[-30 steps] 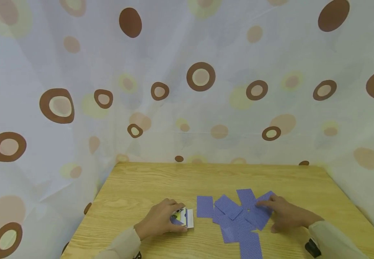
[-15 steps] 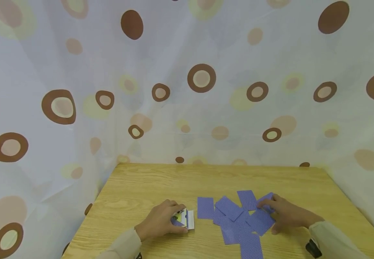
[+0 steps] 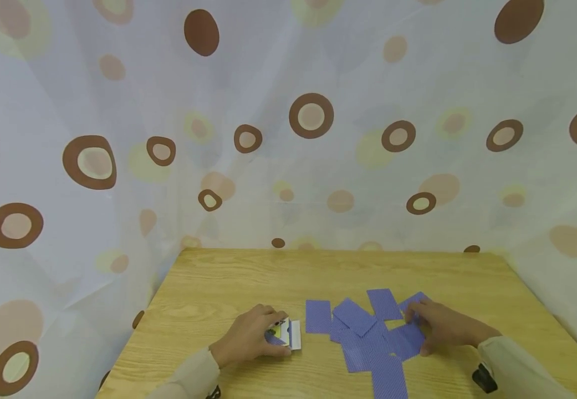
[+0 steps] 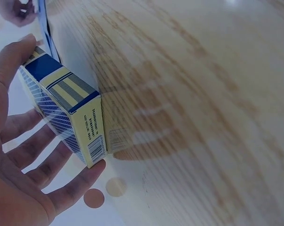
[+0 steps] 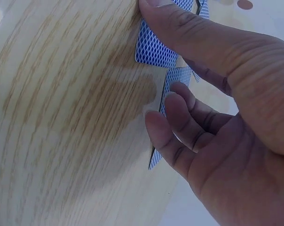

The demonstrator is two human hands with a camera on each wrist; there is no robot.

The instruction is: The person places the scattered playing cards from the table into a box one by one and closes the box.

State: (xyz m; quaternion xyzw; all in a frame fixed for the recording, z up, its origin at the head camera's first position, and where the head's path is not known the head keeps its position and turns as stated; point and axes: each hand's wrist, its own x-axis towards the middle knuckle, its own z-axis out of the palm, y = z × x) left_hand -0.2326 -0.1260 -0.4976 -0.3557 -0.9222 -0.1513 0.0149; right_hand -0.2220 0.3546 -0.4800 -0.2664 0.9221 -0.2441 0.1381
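My left hand (image 3: 248, 337) grips a small playing-card box (image 4: 62, 106) that lies on the wooden table (image 3: 248, 277). In the left wrist view its patterned back, striped side and barcoded end show between thumb and fingers. In the head view its white flap (image 3: 295, 334) stands out to the right. My right hand (image 3: 448, 324) is over the right end of several face-down blue playing cards (image 3: 363, 346). Its thumb meets the edge of one playing card (image 3: 404, 341). The other fingers bend loosely in the right wrist view; the index fingertip is hidden, so a pinch is unclear.
One blue card (image 3: 318, 316) lies at the left of the spread, between it and the box. Another card (image 3: 389, 379) reaches toward the near table edge. A spotted white curtain (image 3: 348, 166) hangs behind the table and along both sides.
The right index finger lay extended on a card at first; its fingers now bend in toward the thumb. That card has turned and shifted nearer. The left hand stays on the box.
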